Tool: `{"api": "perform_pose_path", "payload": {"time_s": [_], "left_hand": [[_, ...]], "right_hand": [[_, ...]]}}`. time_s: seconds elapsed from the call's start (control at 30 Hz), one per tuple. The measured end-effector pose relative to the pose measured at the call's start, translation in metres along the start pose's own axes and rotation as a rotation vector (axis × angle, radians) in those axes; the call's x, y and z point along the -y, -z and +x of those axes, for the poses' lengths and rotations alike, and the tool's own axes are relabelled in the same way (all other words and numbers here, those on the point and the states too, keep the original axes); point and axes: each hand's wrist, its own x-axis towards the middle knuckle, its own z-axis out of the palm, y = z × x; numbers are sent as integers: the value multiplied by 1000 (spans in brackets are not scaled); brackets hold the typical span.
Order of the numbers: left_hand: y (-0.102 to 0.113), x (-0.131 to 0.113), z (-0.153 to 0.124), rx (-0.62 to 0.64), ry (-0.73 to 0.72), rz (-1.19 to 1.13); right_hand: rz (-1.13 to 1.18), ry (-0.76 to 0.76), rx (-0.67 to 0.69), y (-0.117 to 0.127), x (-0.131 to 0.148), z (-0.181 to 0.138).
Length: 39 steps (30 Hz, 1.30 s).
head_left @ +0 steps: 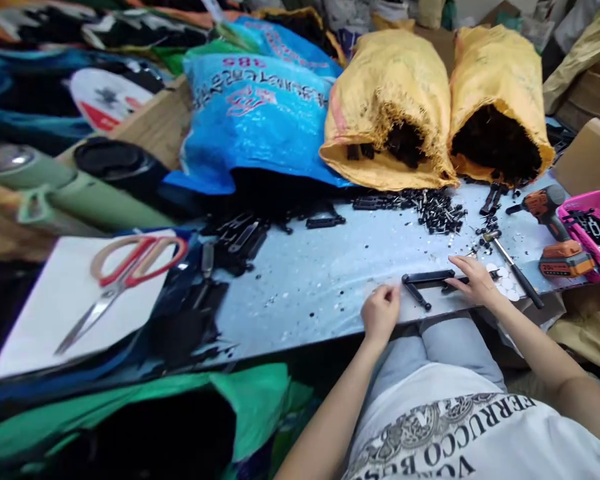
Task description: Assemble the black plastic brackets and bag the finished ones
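Observation:
My left hand (380, 312) is closed at the table's front edge, fingers curled together; whatever it may pinch is hidden. Just right of it lies a black hinged piece (429, 276), two slim bars meeting at an angle near my fingertips. My right hand (474, 281) reaches over the table with thumb and fingers apart, at the right end of that piece. Beneath its palm and thumb another dark part shows only partly. White round discs (509, 283) and a hammer (517, 270) lie to the right of this hand.
A cordless drill (550, 213) stands beside a pink basket (595, 260) of black parts. Small screws (437, 210) are heaped at the back, before two yellow sacks (395, 73) and a blue sack (265, 127). Scissors (125, 280) lie on white sheets at left.

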Motion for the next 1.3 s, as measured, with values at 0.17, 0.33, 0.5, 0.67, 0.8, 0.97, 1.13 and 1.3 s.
{"api": "perform_pose_path", "payload": {"time_s": [0.17,0.33,0.5,0.67,0.8,0.97,1.13,1.3], "left_hand": [[-12,-29,-23,246,48,172],[-17,-31,-22,248,10,187],[-11,-13,-5,77,-348,95],[-19,-29,27,428,-778,56],[-25,-48,49,493,-683,131],[-13,-54,49,473,-516,94],[23,-69,4,492,-537,-299],[53,-86,-39,356,-533,-633]], "right_hand": [[53,186,276,-35,40,37],[25,216,372,-39,36,41],[-118,63,214,4,-13,6],[-330,-41,233,21,-44,-20],[-375,5,249,18,-43,-16],[-150,93,300,35,-23,-2],[311,271,398,72,20,14],[654,272,470,79,54,25]]}}
